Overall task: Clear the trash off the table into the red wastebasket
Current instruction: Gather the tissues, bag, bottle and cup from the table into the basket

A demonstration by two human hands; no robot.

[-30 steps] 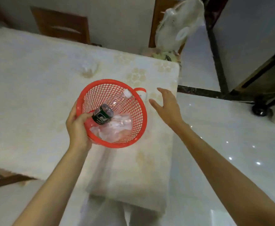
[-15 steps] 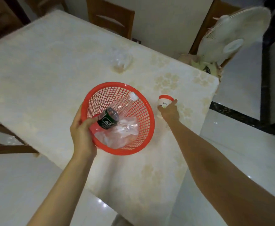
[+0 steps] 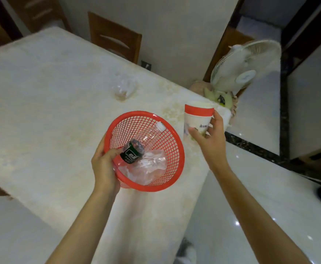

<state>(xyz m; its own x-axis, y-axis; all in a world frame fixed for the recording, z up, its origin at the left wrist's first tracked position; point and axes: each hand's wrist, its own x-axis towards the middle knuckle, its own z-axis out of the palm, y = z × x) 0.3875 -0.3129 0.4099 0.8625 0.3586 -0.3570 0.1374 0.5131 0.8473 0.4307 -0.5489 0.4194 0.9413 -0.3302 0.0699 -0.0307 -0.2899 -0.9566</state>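
My left hand [image 3: 104, 166] grips the near-left rim of the red mesh wastebasket [image 3: 176, 147], held tilted over the table. Inside lie a clear plastic bottle [image 3: 136, 147] with a dark green label and white cap, and a crumpled clear wrapper [image 3: 148, 166]. My right hand [image 3: 211, 141] holds a white paper cup [image 3: 196, 121] with a red band, lifted just right of the basket's rim. A crumpled clear plastic piece [image 3: 124, 87] lies on the table beyond the basket.
The pale tablecloth-covered table [image 3: 41, 111] ends in a corner near the cup. Wooden chairs [image 3: 115, 39] stand at the far side. A white standing fan [image 3: 245, 67] is off the far right corner. Glossy white floor [image 3: 270, 197] lies to the right.
My right hand reached to the cup near the table's corner, closed on it and lifted it off the table toward the basket. The basket stayed in my left hand.
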